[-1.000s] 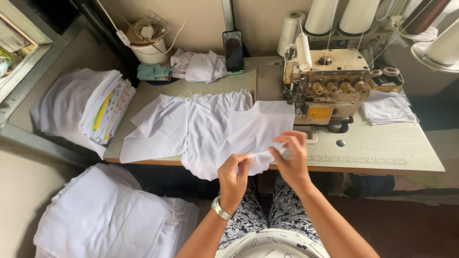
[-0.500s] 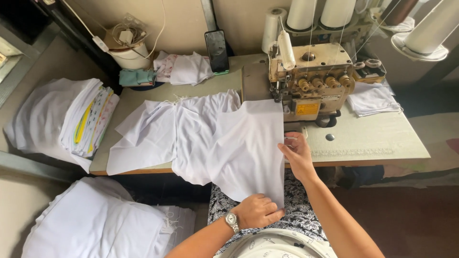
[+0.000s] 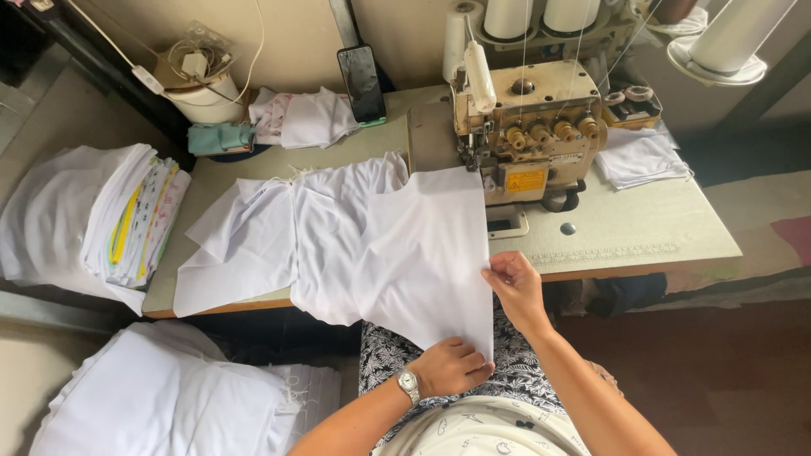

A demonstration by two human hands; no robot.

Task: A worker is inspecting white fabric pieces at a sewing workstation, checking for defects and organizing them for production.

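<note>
1. Left hand (image 3: 452,366) sits low, at the bottom corner of a white fabric panel (image 3: 422,253), fingers curled and closed onto the cloth edge, pinching it. Silver wristwatch (image 3: 409,384) on that wrist.
2. Right hand (image 3: 517,285) holds the same panel's right edge, higher up, near the table's front edge; thumb and fingers pinched shut on the fabric.
3. The panel hangs from the table (image 3: 642,228) over the front edge down to the person's lap; its top end lies flat just left of the overlock sewing machine (image 3: 528,131), touching the machine's base area.
4. More white cut pieces (image 3: 253,241) are spread on the table to the left of the held panel, overlapping it.
5. Patterned black-and-white lap cloth (image 3: 532,371) shows under the panel's lower corner.
6. Thread cones (image 3: 541,15) stand behind the machine, threads running down to it.
7. Small stack of folded white pieces (image 3: 640,158) on the table right of the machine.
8. Phone (image 3: 361,83) leans upright against the wall behind the table; crumpled white cloth (image 3: 306,118) just left of it.
9. White round container (image 3: 207,97) with cables at the back left corner, teal object (image 3: 220,138) in front of it.
10. Stack of folded white and printed fabric (image 3: 93,215) on a surface left of the table.
11. Big white fabric bundle (image 3: 169,397) low on the left, beside the person.
</note>
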